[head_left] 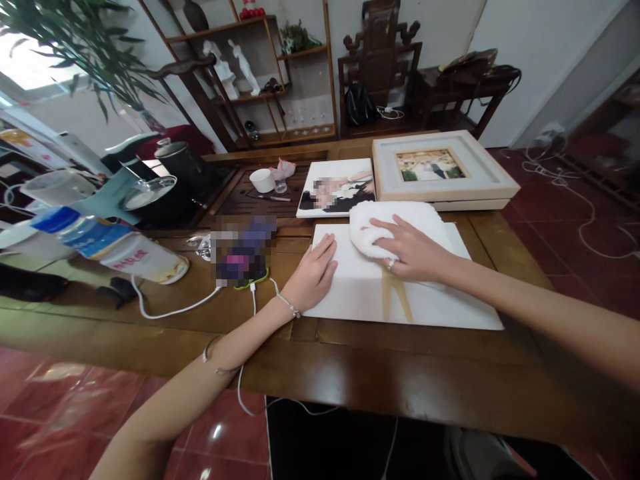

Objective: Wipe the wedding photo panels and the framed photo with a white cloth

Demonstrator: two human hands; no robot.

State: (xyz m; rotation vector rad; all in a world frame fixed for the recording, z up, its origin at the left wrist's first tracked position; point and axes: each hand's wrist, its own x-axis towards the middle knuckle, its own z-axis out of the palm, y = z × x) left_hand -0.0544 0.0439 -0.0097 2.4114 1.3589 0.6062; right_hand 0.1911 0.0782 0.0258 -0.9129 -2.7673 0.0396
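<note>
A white panel [350, 293] lies flat on the wooden table, with two tan strips meeting in a V shape near its front edge. My left hand [315, 270] rests on the panel's left side, fingers stretched out and holding nothing. On the panel's upper part my right hand [403, 248] grips a fluffy white cloth [395, 220], fingers pressed into it. The cloth and my right hand hide part of the panel's surface. Just behind the panel lies a photo print [345, 180], and beside it a framed picture [425, 167] on a pale wooden frame.
To the left stand a blue-capped bottle [120, 247], a phone-like device [245, 257] with white cables, and a black pot [155, 200]. A white cup [263, 180] sits on the slatted tea tray [235, 207]. A cable hangs over the table's front edge.
</note>
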